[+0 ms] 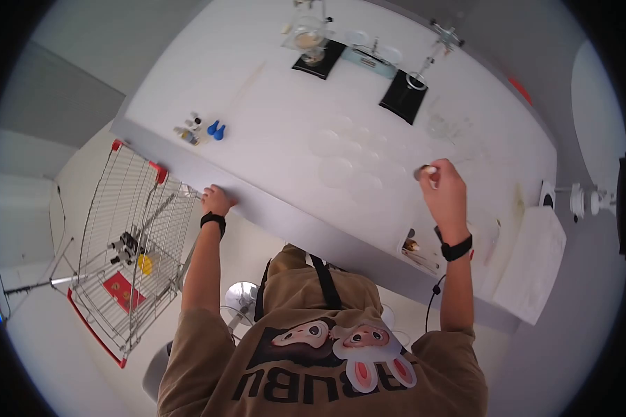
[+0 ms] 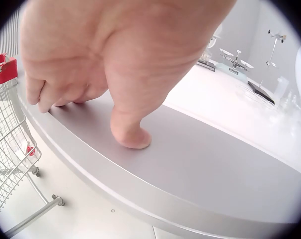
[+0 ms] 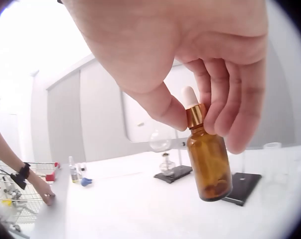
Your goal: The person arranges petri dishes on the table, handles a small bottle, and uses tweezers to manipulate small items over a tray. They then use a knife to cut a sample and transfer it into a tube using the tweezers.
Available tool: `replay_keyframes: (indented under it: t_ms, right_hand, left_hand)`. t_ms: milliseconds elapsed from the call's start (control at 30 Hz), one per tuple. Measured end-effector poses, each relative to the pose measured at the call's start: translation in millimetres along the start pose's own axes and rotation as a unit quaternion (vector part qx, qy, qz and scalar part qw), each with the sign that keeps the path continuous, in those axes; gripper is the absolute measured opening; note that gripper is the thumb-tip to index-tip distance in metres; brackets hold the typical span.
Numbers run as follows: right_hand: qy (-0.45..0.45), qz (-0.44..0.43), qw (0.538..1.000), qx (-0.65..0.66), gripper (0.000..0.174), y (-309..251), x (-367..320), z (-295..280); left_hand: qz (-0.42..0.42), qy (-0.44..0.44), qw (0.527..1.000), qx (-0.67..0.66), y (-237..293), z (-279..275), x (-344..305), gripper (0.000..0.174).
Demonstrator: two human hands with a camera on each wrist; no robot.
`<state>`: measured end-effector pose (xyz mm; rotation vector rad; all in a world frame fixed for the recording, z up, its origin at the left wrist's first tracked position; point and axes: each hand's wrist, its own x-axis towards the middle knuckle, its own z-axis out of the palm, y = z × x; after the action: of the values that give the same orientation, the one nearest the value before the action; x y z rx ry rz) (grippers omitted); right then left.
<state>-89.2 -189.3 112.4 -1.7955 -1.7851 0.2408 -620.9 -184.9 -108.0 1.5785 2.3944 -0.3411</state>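
An amber glass dropper bottle (image 3: 210,162) with a gold collar and white rubber bulb hangs upright from my right hand (image 1: 444,194). Thumb and fingers pinch it at the collar, above the white table in the right wrist view. My left hand (image 1: 218,200) rests on the grey front edge (image 2: 190,159) of the table, its thumb and fingertips touching that surface and nothing held. Below the right wrist, a white box (image 1: 424,263) at the table edge holds a brown item (image 1: 411,244).
A shopping cart (image 1: 135,229) stands left of the table. Two blue rubber bulbs (image 1: 216,130) lie near small bottles (image 1: 188,132). Toward the back are a balance (image 1: 370,61) and two black-based stands (image 1: 403,97). Clear glassware (image 1: 442,126) stands at right, with a white cloth (image 1: 533,264) over the corner.
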Motion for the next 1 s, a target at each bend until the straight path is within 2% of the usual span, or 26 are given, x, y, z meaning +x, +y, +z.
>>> replay_keyframes:
  t_ms: [67,167,233,300,367,467,500,567,633,667,700,833,900,1000]
  right_hand:
    - [-0.043,-0.033,0.998,0.037,0.014,-39,12,28]
    - [-0.122,-0.124,0.981,0.090,0.014,-99,28,91]
    - [-0.189,-0.161,0.963,0.103,0.015,-150,35,125]
    - [-0.241,-0.223,0.937,0.120,0.017,-190,41,172]
    - [-0.255,-0.266,0.920,0.133,0.015,-229,43,218]
    - [-0.318,-0.303,0.892,0.107,0.017,-280,50,287]
    - [-0.323,-0.308,0.888,0.107,0.017,-292,49,309]
    - [-0.336,-0.306,0.887,0.080,0.017,-316,57,348]
    - [-0.308,-0.326,0.890,0.077,0.014,-333,59,376]
    - [-0.297,-0.341,0.890,0.058,0.013,-340,62,390]
    - [-0.286,-0.357,0.889,0.039,0.012,-346,65,400]
    - [-0.265,-0.396,0.880,0.003,0.011,-362,79,424]
    - [-0.272,-0.393,0.878,-0.012,0.011,-364,84,430]
    - [-0.283,-0.374,0.883,-0.027,0.011,-366,91,439]
  left_hand:
    - [-0.018,-0.005,1.000,-0.001,3,2,-3,0.086]
    - [0.005,0.049,0.999,-0.004,-2,10,-8,0.099]
    - [-0.003,0.064,0.998,-0.005,2,7,-16,0.101]
    - [-0.011,0.057,0.998,-0.003,4,4,-19,0.101]
    - [-0.018,0.049,0.999,-0.001,6,4,-18,0.102]
    - [-0.026,0.024,0.999,-0.022,9,3,-17,0.104]
    - [-0.033,0.021,0.999,-0.025,8,7,-20,0.104]
    - [-0.013,0.095,0.995,-0.012,8,12,-19,0.101]
    - [-0.017,0.109,0.994,-0.009,10,8,-21,0.102]
    - [-0.021,0.085,0.996,-0.015,11,6,-20,0.101]
    - [-0.026,0.060,0.998,-0.023,12,5,-19,0.101]
    - [-0.017,0.054,0.997,-0.044,9,4,-22,0.099]
    - [0.000,0.104,0.994,-0.033,9,6,-26,0.098]
    - [0.007,0.115,0.992,-0.042,8,10,-28,0.099]
